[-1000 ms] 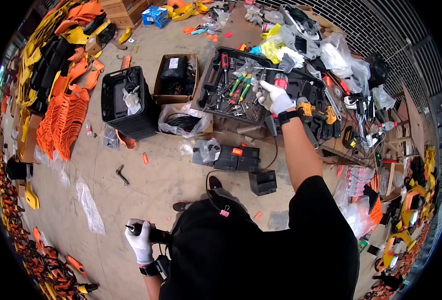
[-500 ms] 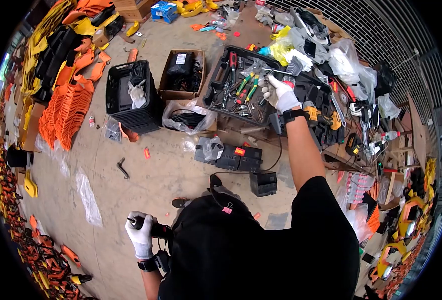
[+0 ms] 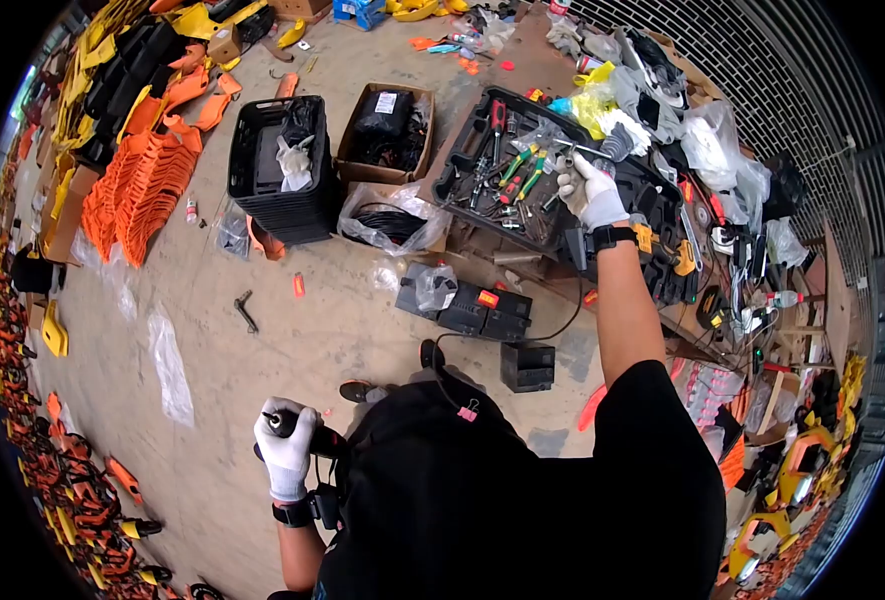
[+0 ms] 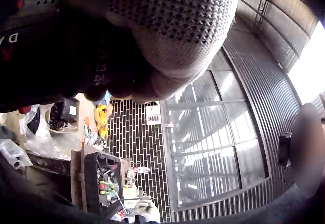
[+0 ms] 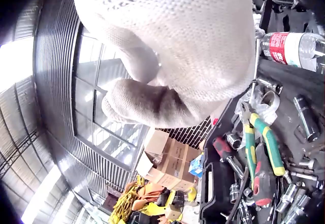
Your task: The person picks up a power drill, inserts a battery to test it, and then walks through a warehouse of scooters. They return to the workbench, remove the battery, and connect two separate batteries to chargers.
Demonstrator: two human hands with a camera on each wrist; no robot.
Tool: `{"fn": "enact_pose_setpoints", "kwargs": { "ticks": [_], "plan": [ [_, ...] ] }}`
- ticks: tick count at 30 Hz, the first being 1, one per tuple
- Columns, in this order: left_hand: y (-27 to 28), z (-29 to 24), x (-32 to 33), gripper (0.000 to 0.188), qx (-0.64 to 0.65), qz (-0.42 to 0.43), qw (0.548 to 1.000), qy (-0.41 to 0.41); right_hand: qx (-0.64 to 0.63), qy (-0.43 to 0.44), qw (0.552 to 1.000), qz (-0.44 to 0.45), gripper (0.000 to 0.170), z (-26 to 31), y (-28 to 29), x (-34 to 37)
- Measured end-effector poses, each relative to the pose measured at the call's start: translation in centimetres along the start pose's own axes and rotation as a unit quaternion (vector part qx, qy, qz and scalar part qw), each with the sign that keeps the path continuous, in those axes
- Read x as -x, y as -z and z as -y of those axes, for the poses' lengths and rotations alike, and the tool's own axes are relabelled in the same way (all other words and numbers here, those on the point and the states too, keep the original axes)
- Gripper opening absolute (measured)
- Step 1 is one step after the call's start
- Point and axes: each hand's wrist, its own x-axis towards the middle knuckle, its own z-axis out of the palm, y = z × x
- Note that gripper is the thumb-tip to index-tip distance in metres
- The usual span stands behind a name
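Your two hands were well apart. Your gloved left hand (image 3: pixel 287 455) gripped a black power tool (image 3: pixel 329 442) low beside your body, its fingers wrapped round it and the tool's tip showing past the glove. Your gloved right hand (image 3: pixel 594 195) reached out over the right side of an open black tool case (image 5: pixel 217 178) on the counter (image 3: pixel 524 50), with its fingers bent; you could not tell from the pictures whether they held anything. In the case, near that hand, lay pliers with green-and-yellow handles (image 5: pixel 267 142), a red-and-black handle (image 5: pixel 264 175) just beside them, and loose metal sockets (image 5: pixel 289 196). A clear bottle with a red-and-white label (image 5: pixel 292 51) lay on its side near your right hand, and a yellow-and-black tool (image 3: pixel 684 258) lay farther right. On the floor (image 3: pixel 212 330), left of the counter, stood a stack of black crates (image 3: pixel 287 222), with a white glove (image 3: pixel 293 165) in the top one.
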Motion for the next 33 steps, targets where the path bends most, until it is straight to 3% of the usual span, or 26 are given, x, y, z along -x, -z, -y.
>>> {"fn": "enact_pose_setpoints", "kwargs": {
  "ticks": [4,5,6,7,11,12,13,14,15,16,17,19,21,23,25,27,29,30,31,33],
  "plan": [
    [0.1,-1.1,-0.4,0.010,0.030,-0.002,0.999,0.009,-0.013,-0.041,0.999,-0.019,0.021,-0.6,0.1,0.0],
    [0.4,-0.6,-0.8,0.011,0.059,-0.033,0.998,0.008,-0.049,-0.067,0.995,0.046,0.019,-1.2,1.7,-1.2],
    [0.4,-1.4,-1.0,0.011,0.083,-0.058,0.995,-0.002,-0.015,-0.045,0.999,-0.002,0.020,-1.6,1.3,-1.0],
    [0.2,-2.6,-1.2,0.011,0.102,-0.091,0.991,-0.014,-0.050,-0.073,0.996,0.029,0.019,-2.1,2.4,-1.8],
    [-0.4,-4.7,-2.9,0.013,0.167,-0.061,0.981,-0.071,0.066,-0.026,0.996,-0.047,0.018,-4.4,3.8,-3.8],
    [-1.2,-5.9,-3.0,0.012,0.193,-0.053,0.977,-0.073,0.185,-0.031,0.982,-0.011,0.022,-4.7,3.8,-3.7],
    [-1.9,-7.0,-2.9,0.012,0.219,-0.038,0.972,-0.073,0.301,-0.029,0.953,0.020,0.026,-4.8,3.9,-3.2],
    [-2.3,-7.3,-3.0,0.011,0.214,-0.024,0.973,-0.079,0.480,-0.034,0.876,0.025,0.031,-4.5,2.2,-1.8],
    [-2.5,-7.8,-3.0,0.011,0.201,-0.005,0.975,-0.097,0.641,-0.034,0.766,0.026,0.036,-4.4,0.8,-0.7],
    [-2.6,-7.8,-3.1,0.012,0.193,0.000,0.976,-0.097,0.715,0.080,0.693,0.029,0.041,-5.0,0.3,0.0],
    [-2.8,-7.8,-3.1,0.013,0.185,0.007,0.978,-0.098,0.651,0.088,0.752,0.061,0.036,-4.6,-0.2,0.8],
    [-2.9,-7.9,-3.2,0.013,0.157,-0.003,0.983,-0.095,0.559,0.019,0.825,0.081,0.029,-3.9,-5.5,5.1],
    [-2.9,-7.7,-3.5,0.013,0.104,-0.005,0.990,-0.090,0.549,0.109,0.806,0.192,0.033,-5.5,-10.1,9.2],
    [-3.0,-8.0,-3.9,0.013,0.108,-0.006,0.990,-0.094,0.510,0.022,0.800,0.317,0.048,-7.3,-15.0,13.2],
    [-3.0,-8.6,-4.5,0.011,0.188,-0.031,0.976,-0.102,0.513,-0.003,0.729,0.453,0.060,-10.4,-17.8,15.4],
    [-3.0,-8.8,-5.5,0.011,0.339,-0.058,0.931,-0.122,0.502,-0.021,0.695,0.514,0.070,-14.4,-19.0,16.2],
    [-2.7,-9.4,-6.7,0.016,0.520,-0.078,0.847,-0.083,0.447,0.023,0.721,0.529,0.077,-18.6,-19.5,16.3],
    [-2.7,-10.2,-6.8,0.023,0.578,-0.061,0.811,-0.070,0.428,0.142,0.731,0.513,0.077,-18.1,-21.7,17.3],
    [-3.0,-10.2,-7.4,0.029,0.625,-0.063,0.774,-0.074,0.423,0.206,0.730,0.496,0.070,-18.1,-22.5,17.7],
    [-3.8,-10.3,-7.6,0.035,0.631,-0.057,0.770,-0.072,0.341,0.174,0.772,0.508,0.059,-16.7,-24.7,18.0]
  ]
}}
